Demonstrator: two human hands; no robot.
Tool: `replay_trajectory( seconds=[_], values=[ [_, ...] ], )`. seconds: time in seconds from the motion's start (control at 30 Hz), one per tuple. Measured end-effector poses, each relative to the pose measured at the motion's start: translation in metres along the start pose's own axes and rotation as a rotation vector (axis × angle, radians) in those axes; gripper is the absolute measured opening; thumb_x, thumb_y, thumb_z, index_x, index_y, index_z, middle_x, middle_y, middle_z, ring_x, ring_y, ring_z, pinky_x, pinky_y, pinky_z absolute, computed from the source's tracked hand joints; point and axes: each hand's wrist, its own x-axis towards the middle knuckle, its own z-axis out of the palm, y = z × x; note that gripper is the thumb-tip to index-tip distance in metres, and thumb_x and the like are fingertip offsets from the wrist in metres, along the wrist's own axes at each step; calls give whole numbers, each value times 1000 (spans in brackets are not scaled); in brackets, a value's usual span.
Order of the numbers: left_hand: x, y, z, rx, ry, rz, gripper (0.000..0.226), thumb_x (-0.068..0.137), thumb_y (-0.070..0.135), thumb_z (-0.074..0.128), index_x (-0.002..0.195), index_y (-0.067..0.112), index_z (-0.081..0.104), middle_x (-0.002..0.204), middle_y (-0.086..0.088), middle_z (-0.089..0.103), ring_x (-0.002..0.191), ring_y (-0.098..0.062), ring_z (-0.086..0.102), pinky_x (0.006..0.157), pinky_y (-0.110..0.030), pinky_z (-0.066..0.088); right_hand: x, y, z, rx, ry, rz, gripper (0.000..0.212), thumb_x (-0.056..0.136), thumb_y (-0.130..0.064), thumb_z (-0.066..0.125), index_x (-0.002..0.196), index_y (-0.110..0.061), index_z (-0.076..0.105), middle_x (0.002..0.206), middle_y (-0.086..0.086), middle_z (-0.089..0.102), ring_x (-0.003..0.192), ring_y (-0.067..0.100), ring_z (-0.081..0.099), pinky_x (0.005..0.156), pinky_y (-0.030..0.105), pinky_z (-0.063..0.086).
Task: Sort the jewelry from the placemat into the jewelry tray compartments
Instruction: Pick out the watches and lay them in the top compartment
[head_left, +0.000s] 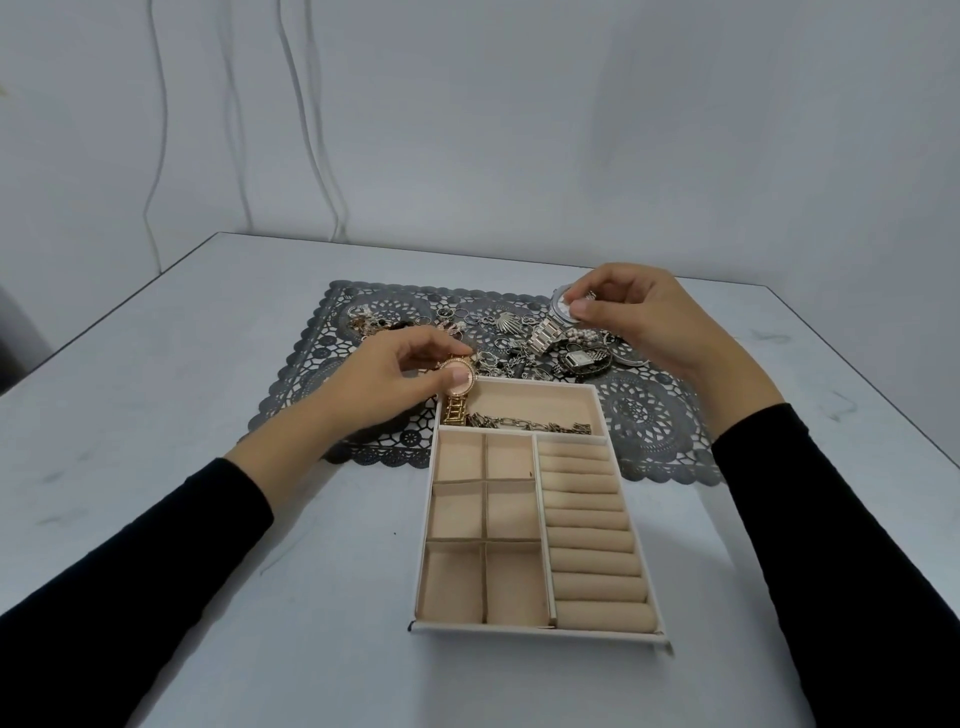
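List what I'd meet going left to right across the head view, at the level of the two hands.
left hand → gold watch pinched in it at the tray's far-left corner → shell-shaped silver piece on the placemat → silver watch → right hand pinching that watch's face

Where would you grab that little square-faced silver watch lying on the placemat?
Probably by its case. The square-faced watch lies face up on the placemat amid other pieces, so pinching the case's two edges from straight above looks easiest. The right hand is nearest but holds a round silver watch.
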Motion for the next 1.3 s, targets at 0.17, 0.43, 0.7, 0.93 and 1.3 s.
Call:
replay_trajectory(
  seconds=[0.17,0.43,0.7,0.93,1.3],
  values=[
    [2,-5,0,49,-29,3,26,88,20,72,114,19,70,105,7,74,98,-8,70,94,-31,55,1,1,0,-2,-4,-8,10,85,1,66,93,-5,67,102,17,70,85,16,64,82,23,51],
    [1,-5,-1,-20,-21,-25,28,86,14,74,113,12,70,108,3,75,96,-11,72,92,-29,56,2,5,2,4,-17,-3,10,85,2,65,93,-5,67,96,7,72,83,14,65,80,23,51],
    [-1,-4,-3,6,-34,-15,30,85,17,75,115,16,72,109,5,75,100,-8,71,94,-28,55,3,8,7,24,-46,10,12,84,1,67,91,-9,69,94,3,73,85,15,64,84,26,50],
    [0,-5,-3,108,-42,54,27,92,25,66,119,21,69,108,10,73,100,-2,69,91,-20,54,3,9,8,19,-58,19,11,85,0,67,94,-5,68,103,11,72,91,19,63,87,29,51],
    [-6,-10,-3,290,15,51,28,101,30,51,125,31,66,74,7,68,53,-1,46,54,-13,34,0,5,12,1,-62,19,11,85,-4,69,94,-8,69,106,13,71,96,22,64,97,40,49]
  ],
)
